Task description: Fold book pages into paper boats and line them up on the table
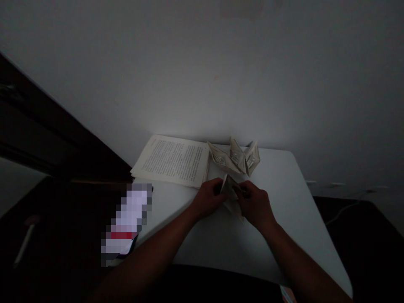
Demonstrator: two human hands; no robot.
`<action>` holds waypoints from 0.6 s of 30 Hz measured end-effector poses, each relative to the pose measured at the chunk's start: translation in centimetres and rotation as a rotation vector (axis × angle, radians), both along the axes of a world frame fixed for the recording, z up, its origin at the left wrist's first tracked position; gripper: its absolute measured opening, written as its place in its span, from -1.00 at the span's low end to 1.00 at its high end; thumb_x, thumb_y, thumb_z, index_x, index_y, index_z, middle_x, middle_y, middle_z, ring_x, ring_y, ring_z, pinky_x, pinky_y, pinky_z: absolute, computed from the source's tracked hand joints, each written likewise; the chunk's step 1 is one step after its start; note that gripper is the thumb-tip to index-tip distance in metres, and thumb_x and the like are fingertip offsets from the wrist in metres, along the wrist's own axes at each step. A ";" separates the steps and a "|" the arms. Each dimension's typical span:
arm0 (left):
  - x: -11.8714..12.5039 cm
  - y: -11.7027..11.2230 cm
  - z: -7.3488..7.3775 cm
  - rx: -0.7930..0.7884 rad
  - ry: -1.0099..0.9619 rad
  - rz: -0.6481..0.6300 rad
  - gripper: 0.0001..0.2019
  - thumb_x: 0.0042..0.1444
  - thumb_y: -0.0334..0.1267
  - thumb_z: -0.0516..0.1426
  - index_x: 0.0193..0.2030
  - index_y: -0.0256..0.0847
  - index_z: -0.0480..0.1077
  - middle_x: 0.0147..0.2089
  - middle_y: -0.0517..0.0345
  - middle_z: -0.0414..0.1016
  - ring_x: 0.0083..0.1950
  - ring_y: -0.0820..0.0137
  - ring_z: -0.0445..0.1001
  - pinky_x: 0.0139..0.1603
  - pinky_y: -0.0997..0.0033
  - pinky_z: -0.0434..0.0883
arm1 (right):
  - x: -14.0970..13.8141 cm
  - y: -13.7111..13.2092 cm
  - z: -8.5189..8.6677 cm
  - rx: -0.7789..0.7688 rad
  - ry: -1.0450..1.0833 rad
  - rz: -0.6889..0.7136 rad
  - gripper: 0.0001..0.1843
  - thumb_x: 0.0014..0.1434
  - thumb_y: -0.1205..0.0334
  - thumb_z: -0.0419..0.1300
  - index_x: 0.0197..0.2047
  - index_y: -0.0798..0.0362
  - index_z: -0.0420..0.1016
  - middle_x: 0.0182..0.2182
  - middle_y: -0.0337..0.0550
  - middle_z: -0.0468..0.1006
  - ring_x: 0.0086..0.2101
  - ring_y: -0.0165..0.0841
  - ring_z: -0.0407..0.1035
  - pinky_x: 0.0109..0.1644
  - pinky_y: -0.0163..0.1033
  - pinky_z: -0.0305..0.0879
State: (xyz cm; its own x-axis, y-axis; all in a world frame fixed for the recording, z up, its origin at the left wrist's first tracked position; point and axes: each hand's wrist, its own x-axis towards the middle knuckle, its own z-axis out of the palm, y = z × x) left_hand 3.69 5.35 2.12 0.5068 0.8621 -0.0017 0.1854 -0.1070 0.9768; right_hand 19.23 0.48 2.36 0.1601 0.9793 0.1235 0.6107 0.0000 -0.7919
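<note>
Between my two hands is a folded piece of printed paper [231,187], held just above the white table [284,189]. My left hand [210,197] grips its left side, thumb and fingers closed on it. My right hand [255,204] pinches the right side, with the fingertips partly hidden behind the folds. Part of the paper hangs down below the fingers. Just beyond the hands stand several folded paper boats [235,156], made of printed pages and set close together. Left of them lies a stack of printed sheets [172,162].
A phone [129,223] with a lit, blurred screen lies at the table's left edge. Behind the table rises a white wall [202,75]. A dark door or cabinet [57,126] stands at the left. On the right, a pale cable [344,208] runs near the floor.
</note>
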 end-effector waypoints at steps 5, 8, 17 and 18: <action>-0.4 0.4 -0.2 -0.320 -0.271 -0.155 -0.65 -0.17 -0.17 0.27 -0.24 -0.30 0.39 -0.46 0.25 0.34 -0.53 0.57 0.23 -0.47 0.53 0.21 | 0.3 0.1 0.0 -0.059 0.243 0.011 -0.81 0.07 0.11 0.14 -0.38 0.06 0.43 -0.57 -0.22 0.52 -0.54 -0.36 0.42 -0.50 -0.35 0.28; -0.7 0.6 -0.6 -0.442 -0.348 -0.236 -0.57 -0.15 -0.04 0.26 -0.21 -0.33 0.39 -0.54 0.28 0.24 -0.61 0.59 0.14 -0.57 0.54 0.12 | 0.6 0.1 -0.2 -0.083 0.384 0.033 -0.84 0.00 0.18 0.19 -0.34 0.07 0.44 -0.57 -0.25 0.51 -0.53 -0.37 0.41 -0.47 -0.34 0.31; -0.5 0.6 -0.5 -0.184 -0.491 -0.210 -0.65 -0.03 0.04 0.16 -0.29 -0.21 0.53 -0.04 0.01 0.35 0.06 0.19 0.27 0.09 0.20 0.20 | 0.4 0.3 -0.1 -0.038 0.540 0.110 -0.61 -0.11 0.33 0.16 -0.14 0.08 0.50 -0.27 -0.15 0.59 -0.29 -0.27 0.48 -0.26 -0.21 0.43; -0.3 0.5 -0.4 -0.193 -0.523 -0.229 -0.65 -0.03 0.04 0.16 -0.27 -0.19 0.54 0.03 0.00 0.33 0.12 0.15 0.24 0.12 0.18 0.18 | 0.4 0.3 0.0 -0.039 0.550 0.107 -0.60 -0.11 0.33 0.16 -0.13 0.07 0.50 -0.26 -0.14 0.59 -0.29 -0.27 0.49 -0.27 -0.20 0.44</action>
